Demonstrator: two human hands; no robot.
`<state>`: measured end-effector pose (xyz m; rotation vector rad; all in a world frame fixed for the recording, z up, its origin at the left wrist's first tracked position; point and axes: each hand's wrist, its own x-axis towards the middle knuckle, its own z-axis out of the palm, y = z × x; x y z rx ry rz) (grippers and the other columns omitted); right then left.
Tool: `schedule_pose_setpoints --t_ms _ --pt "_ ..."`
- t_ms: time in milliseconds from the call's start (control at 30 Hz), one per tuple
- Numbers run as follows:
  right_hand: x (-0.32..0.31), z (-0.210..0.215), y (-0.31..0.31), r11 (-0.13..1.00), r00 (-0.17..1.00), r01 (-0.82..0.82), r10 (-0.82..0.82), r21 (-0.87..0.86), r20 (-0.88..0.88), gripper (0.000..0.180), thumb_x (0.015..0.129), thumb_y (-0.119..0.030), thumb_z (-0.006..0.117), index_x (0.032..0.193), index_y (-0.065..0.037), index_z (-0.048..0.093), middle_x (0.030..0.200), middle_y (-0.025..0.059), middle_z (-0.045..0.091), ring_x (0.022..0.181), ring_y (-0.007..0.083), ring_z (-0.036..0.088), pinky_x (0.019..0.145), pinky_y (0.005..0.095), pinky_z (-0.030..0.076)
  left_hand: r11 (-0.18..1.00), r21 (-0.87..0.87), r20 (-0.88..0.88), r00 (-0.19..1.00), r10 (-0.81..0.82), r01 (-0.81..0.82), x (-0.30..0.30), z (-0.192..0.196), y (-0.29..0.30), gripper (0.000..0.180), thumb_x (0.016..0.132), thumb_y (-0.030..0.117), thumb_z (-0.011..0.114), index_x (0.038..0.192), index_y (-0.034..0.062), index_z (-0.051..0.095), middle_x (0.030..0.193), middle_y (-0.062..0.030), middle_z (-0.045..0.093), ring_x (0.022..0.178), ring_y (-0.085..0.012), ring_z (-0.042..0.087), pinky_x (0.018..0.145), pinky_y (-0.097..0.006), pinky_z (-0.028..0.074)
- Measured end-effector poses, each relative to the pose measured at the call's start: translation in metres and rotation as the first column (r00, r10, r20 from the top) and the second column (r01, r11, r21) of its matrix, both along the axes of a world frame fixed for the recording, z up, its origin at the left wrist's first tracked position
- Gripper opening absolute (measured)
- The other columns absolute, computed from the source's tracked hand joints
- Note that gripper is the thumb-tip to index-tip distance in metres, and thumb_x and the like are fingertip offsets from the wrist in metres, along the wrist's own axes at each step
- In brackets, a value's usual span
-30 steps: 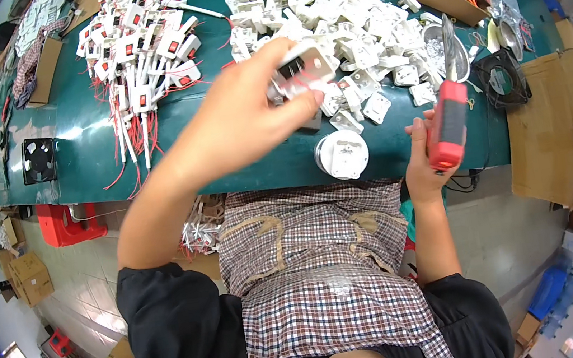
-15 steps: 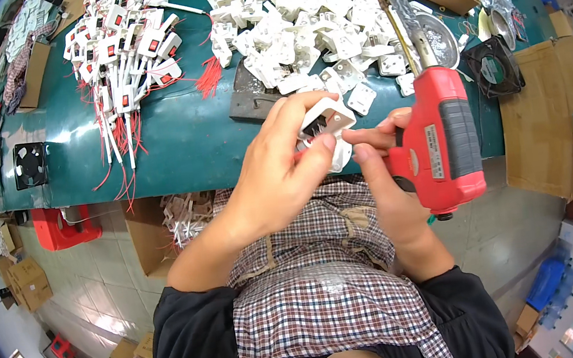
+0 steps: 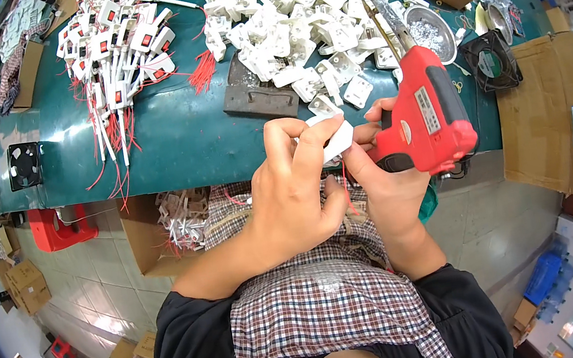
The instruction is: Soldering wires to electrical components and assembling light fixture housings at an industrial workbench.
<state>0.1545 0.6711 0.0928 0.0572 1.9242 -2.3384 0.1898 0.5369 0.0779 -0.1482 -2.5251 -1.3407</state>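
Between the fingertips of my left hand [image 3: 295, 192] is a small white plastic housing [image 3: 339, 140], tilted so that its outer face shows. A thin red wire [image 3: 347, 184] hangs below it. My right hand [image 3: 399, 200] is wrapped round the handle of a red and black soldering gun [image 3: 429, 106], whose metal tip points up and away over the table. The right thumb and a finger reach the right edge of the housing. The inside of the housing is turned from sight. Just beyond my hands lies a dark metal block [image 3: 257, 96] with a handle.
A heap of white plastic housings [image 3: 295, 26] covers the table's middle. To the left lie white switch pieces [image 3: 114, 49] with red wires. A metal bowl [image 3: 454, 48], small black fan [image 3: 492, 61] and cardboard sheet [image 3: 554, 122] are at right. Another fan [image 3: 24, 166] stands far left.
The housing has been turned over: its open inside showed before, now its outer face. My left hand has come nearer me, and the soldering gun has tilted further left at its tip.
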Motion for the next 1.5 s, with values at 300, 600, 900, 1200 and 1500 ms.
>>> schedule_pose_setpoints --t_ms 300,600,900,1200,1500 --pt "0.006 -0.004 0.006 0.954 0.983 -0.138 0.166 0.268 -0.083 0.055 0.08 0.017 0.064 0.129 0.002 0.044 0.115 0.009 0.054 0.081 0.0098 0.065 0.07 0.0221 0.053 0.955 0.295 0.245 0.964 -0.107 0.031 0.0 -0.001 -0.015 0.057 0.077 0.002 0.067 0.132 0.0094 0.053 0.118 -0.0171 0.048 0.105 -0.0352 0.061 0.086 -0.04 0.056" --pt "0.01 -0.008 0.012 0.981 0.98 -0.114 0.137 0.156 -0.143 0.056 0.081 0.017 0.065 0.13 0.0 0.046 0.115 0.0081 0.051 0.09 0.0116 0.062 0.078 0.0252 0.052 0.619 0.783 0.376 0.845 -0.379 -0.071 -0.002 -0.004 -0.031 0.043 0.085 0.004 0.082 0.123 0.0008 0.062 0.109 -0.0039 0.068 0.103 -0.0102 0.064 0.088 -0.025 0.053" --pt "0.016 -0.009 0.013 0.94 0.953 -0.204 0.254 0.273 -0.163 0.051 0.084 0.017 0.064 0.128 -0.001 0.047 0.119 0.0075 0.049 0.092 0.0121 0.061 0.078 0.0261 0.051 0.797 0.602 0.179 0.981 -0.076 -0.048 0.008 -0.009 -0.025 0.024 0.08 0.0 0.085 0.1 0.0008 0.071 0.092 -0.0029 0.07 0.08 -0.0059 0.064 0.069 -0.02 0.051" --pt "0.019 -0.011 0.032 0.974 0.996 -0.039 0.057 0.224 -0.074 0.04 0.092 0.007 0.063 0.13 -0.001 0.05 0.109 0.0079 0.057 0.09 0.0142 0.063 0.084 0.0329 0.053 0.887 0.407 0.146 0.974 0.175 -0.22 0.002 -0.022 -0.019 0.021 0.077 0.003 0.085 0.09 0.0027 0.068 0.083 -0.0062 0.071 0.071 -0.0116 0.07 0.062 -0.026 0.053" --pt "0.056 0.02 0.092 0.925 0.969 -0.219 0.243 0.31 -0.039 0.051 0.094 -0.015 0.068 0.137 0.001 0.048 0.093 0.0075 0.054 0.065 0.0107 0.051 0.065 0.0317 0.05 0.957 0.233 0.048 0.984 0.169 -0.175 -0.011 -0.035 -0.014 0.02 0.079 -0.002 0.081 0.089 0.0003 0.064 0.082 -0.0038 0.069 0.072 -0.0074 0.063 0.065 -0.023 0.051"
